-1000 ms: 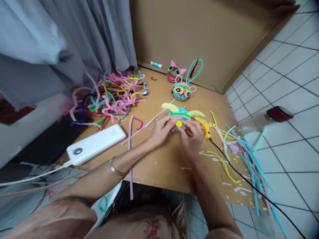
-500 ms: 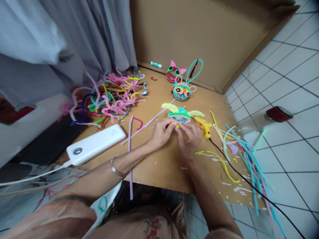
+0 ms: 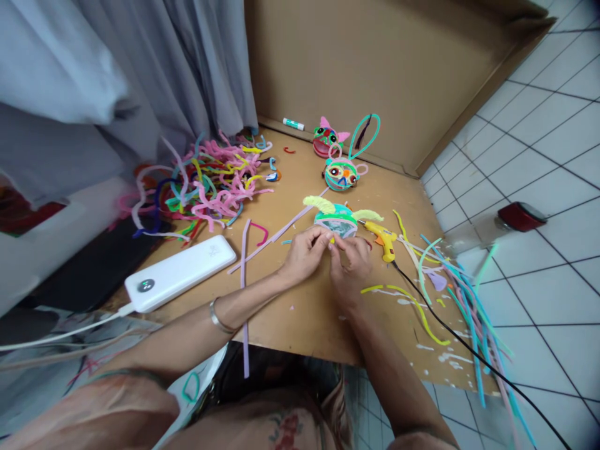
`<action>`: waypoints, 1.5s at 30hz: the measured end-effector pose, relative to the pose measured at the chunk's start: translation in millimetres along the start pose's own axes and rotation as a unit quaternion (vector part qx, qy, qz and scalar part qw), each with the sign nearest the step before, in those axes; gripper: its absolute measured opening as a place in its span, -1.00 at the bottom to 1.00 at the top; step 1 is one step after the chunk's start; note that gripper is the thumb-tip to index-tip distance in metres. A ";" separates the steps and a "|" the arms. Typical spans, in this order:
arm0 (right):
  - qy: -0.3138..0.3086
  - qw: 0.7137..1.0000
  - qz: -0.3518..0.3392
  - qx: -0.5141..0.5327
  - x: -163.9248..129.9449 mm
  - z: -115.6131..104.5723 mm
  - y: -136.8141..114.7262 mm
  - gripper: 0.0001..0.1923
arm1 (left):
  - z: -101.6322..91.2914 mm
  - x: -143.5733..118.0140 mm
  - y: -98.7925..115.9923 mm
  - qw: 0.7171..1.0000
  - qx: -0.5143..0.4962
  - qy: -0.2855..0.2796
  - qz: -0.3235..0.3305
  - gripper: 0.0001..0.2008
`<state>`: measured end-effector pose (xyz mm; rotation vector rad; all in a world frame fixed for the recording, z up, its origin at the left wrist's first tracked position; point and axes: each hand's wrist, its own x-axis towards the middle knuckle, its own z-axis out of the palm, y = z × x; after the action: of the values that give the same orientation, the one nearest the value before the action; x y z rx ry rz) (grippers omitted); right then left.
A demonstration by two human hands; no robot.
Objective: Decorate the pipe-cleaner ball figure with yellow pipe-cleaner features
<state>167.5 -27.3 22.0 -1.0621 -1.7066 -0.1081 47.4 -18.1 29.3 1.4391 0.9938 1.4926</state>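
The left hand (image 3: pixel 305 250) and the right hand (image 3: pixel 349 262) meet near the middle of the brown cardboard worktop (image 3: pixel 304 306), fingertips together and pinched narrow on a small yellow bit that is mostly hidden between them. Just beyond the fingers, touching them, lies a round teal pipe-cleaner face with two fuzzy yellow-green ears (image 3: pixel 338 219). Beside the right hand, toward the worktop's right edge, lies a yellow glue gun (image 3: pixel 382 237) with a black cord (image 3: pixel 469 350) running off the near right corner. Loose teal, pink and yellow pipe cleaners (image 3: pixel 450 281) spread along the right edge. Toward the far edge stand two finished pipe-cleaner animal faces (image 3: pixel 340 169). A tangled heap of pink and mixed pipe cleaners (image 3: pixel 206 181) fills the far left, and a white power bank (image 3: pixel 180 272) lies near the left edge.
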 end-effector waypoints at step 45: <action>0.012 0.999 0.027 0.029 4.7 -2.2 -2.1 -0.85 | -1.0 1.4 6.1 0.998 -0.043 0.044 -0.013 -0.67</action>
<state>167.6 -27.0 27.6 -1.0597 -1.6484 -0.0367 46.2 -19.0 35.5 1.3046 0.9857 1.5732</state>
